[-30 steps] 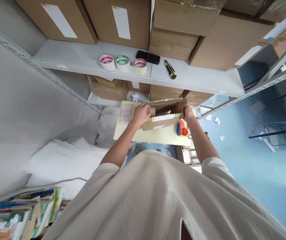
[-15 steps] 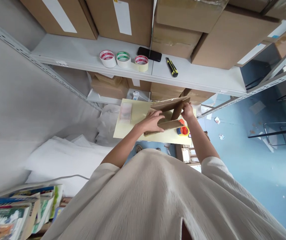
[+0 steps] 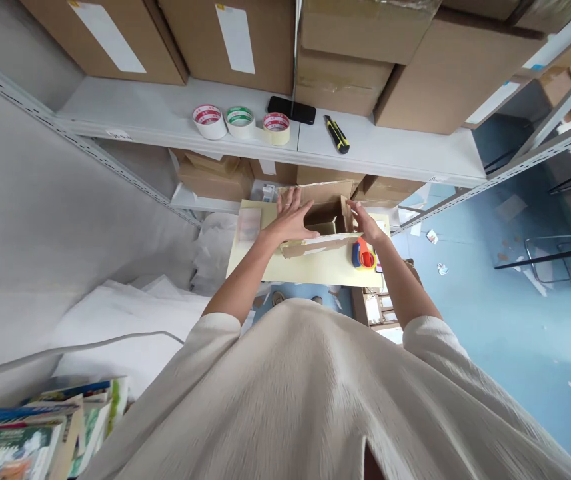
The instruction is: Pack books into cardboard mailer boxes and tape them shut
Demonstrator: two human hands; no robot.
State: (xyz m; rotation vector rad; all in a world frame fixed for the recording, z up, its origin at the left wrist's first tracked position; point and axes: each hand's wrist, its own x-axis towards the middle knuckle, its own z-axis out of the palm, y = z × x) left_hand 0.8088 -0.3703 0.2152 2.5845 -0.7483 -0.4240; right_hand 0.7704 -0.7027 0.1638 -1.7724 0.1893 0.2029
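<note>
An open cardboard box (image 3: 321, 247) stands upright over the pale yellow tabletop (image 3: 295, 272), its flaps raised. My left hand (image 3: 290, 221) spans the box's left end, fingers spread toward the far flap and thumb near the front one. At the right end, my right hand (image 3: 369, 225) has its fingers against the small side flap. Both hands hold the box between them. A tape dispenser (image 3: 364, 254), red and blue with a yellow roll, lies just below my right hand. Part of the box's inside is shaded.
On the grey shelf above are several tape rolls (image 3: 209, 122), a black phone (image 3: 292, 110) and a yellow-black utility knife (image 3: 336, 135). Large cartons (image 3: 230, 47) stand behind them. White foam sheets (image 3: 130, 320) and books (image 3: 20, 433) are at left. A metal shelf post (image 3: 515, 160) rises at right.
The box has turned from tilted to upright, its opening now facing up. My left hand has moved up over its left end; my right hand has shifted lower along the right flap.
</note>
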